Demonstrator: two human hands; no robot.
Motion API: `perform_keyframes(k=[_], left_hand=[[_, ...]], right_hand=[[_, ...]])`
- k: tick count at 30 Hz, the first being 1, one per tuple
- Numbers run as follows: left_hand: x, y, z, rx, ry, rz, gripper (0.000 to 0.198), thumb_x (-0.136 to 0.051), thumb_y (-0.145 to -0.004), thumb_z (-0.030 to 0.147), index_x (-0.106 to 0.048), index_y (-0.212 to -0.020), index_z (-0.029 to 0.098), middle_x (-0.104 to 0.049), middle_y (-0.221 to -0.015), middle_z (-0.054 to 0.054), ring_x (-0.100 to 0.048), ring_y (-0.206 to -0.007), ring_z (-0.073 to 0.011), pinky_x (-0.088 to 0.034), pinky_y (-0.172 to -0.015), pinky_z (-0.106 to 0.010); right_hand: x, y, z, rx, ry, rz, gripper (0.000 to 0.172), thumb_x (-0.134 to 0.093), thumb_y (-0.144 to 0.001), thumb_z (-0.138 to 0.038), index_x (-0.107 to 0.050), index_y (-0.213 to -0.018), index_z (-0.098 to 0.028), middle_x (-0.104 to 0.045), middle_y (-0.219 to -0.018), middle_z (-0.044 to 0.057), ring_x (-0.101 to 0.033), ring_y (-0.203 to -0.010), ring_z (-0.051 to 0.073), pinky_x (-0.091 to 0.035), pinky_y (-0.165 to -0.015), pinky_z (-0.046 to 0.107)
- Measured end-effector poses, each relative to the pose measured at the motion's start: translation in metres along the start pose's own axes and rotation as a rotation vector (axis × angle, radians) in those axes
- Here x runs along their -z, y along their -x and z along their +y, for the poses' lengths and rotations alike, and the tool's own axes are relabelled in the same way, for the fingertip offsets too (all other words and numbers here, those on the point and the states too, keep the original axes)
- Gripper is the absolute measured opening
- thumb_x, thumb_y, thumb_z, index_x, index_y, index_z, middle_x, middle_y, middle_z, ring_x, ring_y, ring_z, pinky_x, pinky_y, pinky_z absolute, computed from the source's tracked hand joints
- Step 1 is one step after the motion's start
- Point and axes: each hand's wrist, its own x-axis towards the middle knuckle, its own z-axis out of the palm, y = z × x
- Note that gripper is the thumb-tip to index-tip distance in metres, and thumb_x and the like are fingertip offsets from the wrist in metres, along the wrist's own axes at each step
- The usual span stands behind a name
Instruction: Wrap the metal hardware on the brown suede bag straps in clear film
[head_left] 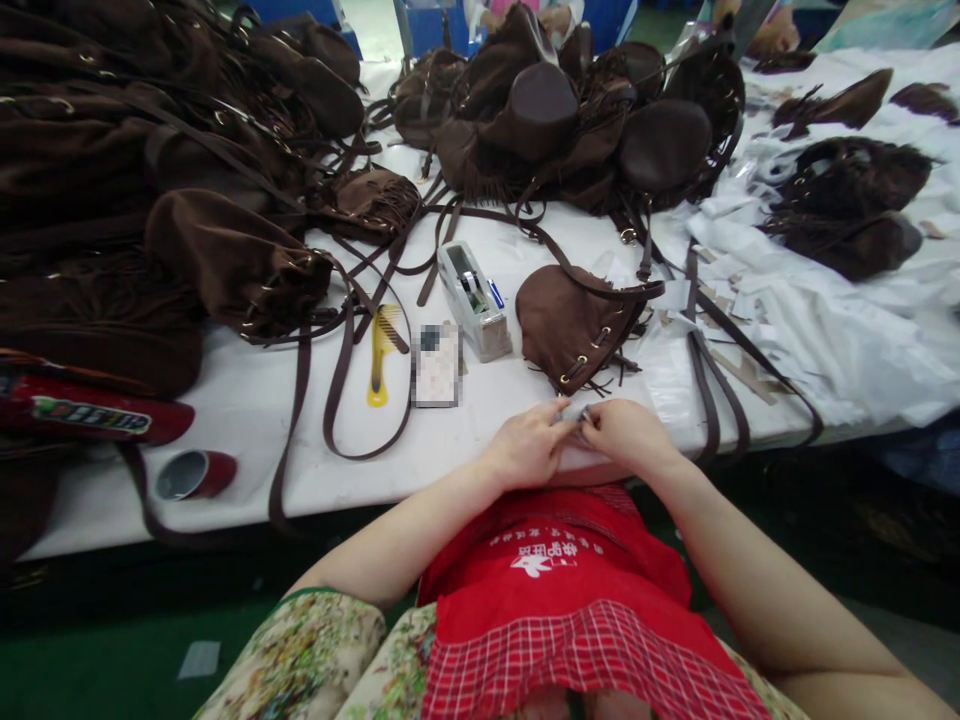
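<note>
My left hand (529, 442) and my right hand (631, 436) meet at the table's front edge, fingers closed. Between their fingertips is a small greyish piece (573, 411), too small to make out. Just beyond my fingers lies a small brown drawstring bag (559, 318) with gold eyelets and fringe, its eyelet end toward me. A brown strap (600, 287) runs across the bag. Left of it stands a grey tape dispenser (478, 305). A yellow comb (381, 355) lies farther left, beside a pale, blurred-out rectangular object (437, 370).
Many brown fringed bags (97, 190) are heaped at left, with another pile (525, 110) at the back. A red cup (199, 474) lies tipped near the front edge by a red cylinder (97, 408). White paper (817, 320) covers the right. Another person's hand (776, 35) shows at the back.
</note>
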Motion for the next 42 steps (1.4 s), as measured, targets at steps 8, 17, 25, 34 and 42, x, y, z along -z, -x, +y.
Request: perform_keyframes(k=[8,17,25,34,42], left_hand=[[-0.003,-0.007,-0.007,0.01,-0.083,-0.06,0.019,-0.043,-0.094,0.023,-0.06,-0.097,0.017,-0.061,-0.098,-0.005,-0.06,-0.091,-0.017,-0.051,-0.08,-0.029],[-0.002,-0.006,-0.002,0.108,-0.047,-0.069,0.02,-0.046,-0.092,0.026,-0.057,-0.108,0.02,-0.058,-0.101,-0.006,-0.06,-0.089,-0.0167,-0.05,-0.078,-0.027],[0.01,-0.008,0.006,0.129,-0.162,-0.125,0.022,-0.039,-0.096,0.027,-0.059,-0.103,0.021,-0.056,-0.096,-0.005,-0.06,-0.082,-0.0164,-0.051,-0.069,-0.026],[-0.006,-0.021,0.012,-0.001,-0.239,-0.112,0.027,-0.039,-0.09,0.008,-0.06,-0.107,0.013,-0.06,-0.104,-0.01,-0.061,-0.089,-0.0191,-0.053,-0.08,-0.032],[-0.017,-0.018,0.005,0.033,-0.232,-0.117,0.041,-0.038,-0.084,0.0,-0.057,-0.118,0.013,-0.06,-0.121,-0.013,-0.063,-0.1,-0.0202,-0.053,-0.086,-0.032]], right_hand=[[0.008,-0.008,0.016,0.448,0.042,-0.008,0.023,-0.049,-0.087,-0.023,-0.072,-0.082,-0.021,-0.064,-0.091,0.008,-0.06,-0.079,0.019,-0.038,-0.067,0.028],[-0.001,-0.017,0.021,0.604,-0.076,-0.005,0.022,-0.052,-0.084,-0.017,-0.074,-0.083,-0.02,-0.065,-0.086,0.006,-0.059,-0.077,0.019,-0.04,-0.073,0.029],[-0.002,0.009,0.029,0.593,-0.22,0.078,0.028,-0.056,-0.08,-0.016,-0.066,-0.106,-0.017,-0.06,-0.103,0.01,-0.057,-0.094,0.022,-0.045,-0.086,0.035],[-0.033,-0.001,0.036,0.608,-0.134,0.243,0.016,-0.053,-0.09,-0.018,-0.069,-0.087,-0.018,-0.061,-0.095,0.007,-0.057,-0.09,0.019,-0.049,-0.083,0.031],[-0.027,0.014,0.035,0.577,-0.401,0.362,0.03,-0.064,-0.079,-0.019,-0.062,-0.109,-0.018,-0.06,-0.108,0.009,-0.056,-0.101,0.019,-0.048,-0.091,0.031]])
